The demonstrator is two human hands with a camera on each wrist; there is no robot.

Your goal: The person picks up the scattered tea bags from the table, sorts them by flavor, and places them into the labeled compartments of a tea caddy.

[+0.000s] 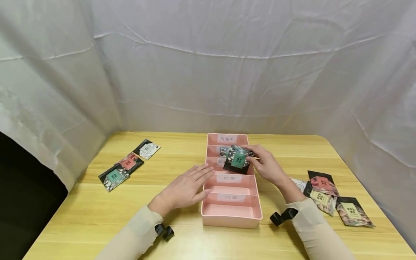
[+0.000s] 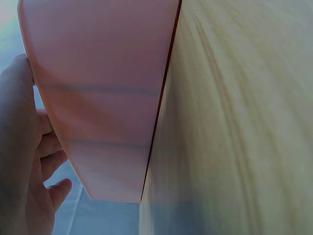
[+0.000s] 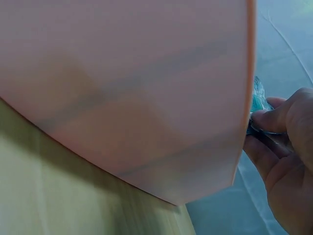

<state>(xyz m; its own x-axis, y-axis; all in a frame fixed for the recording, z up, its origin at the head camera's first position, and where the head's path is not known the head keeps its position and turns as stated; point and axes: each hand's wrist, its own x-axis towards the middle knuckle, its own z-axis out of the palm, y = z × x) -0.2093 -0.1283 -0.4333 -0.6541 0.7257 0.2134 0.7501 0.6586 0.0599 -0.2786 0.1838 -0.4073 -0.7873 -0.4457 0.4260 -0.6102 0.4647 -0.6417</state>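
Over the box (image 1: 232, 221): right hand (image 1: 268, 164) pinches packet (image 1: 238, 160), apparently for placing.
Left hand (image 1: 186, 186): straight-fingered, box's left.
Packet: next likely needs lowering, release.

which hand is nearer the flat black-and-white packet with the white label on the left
The left hand, at the left rim of the pink plastic box, right of that packet. The right hand is farther right, holding a black, green-labelled packet over the box.

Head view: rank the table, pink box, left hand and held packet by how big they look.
1. Table
2. Pink box
3. Left hand
4. Held packet, its edge partly covered by fingers
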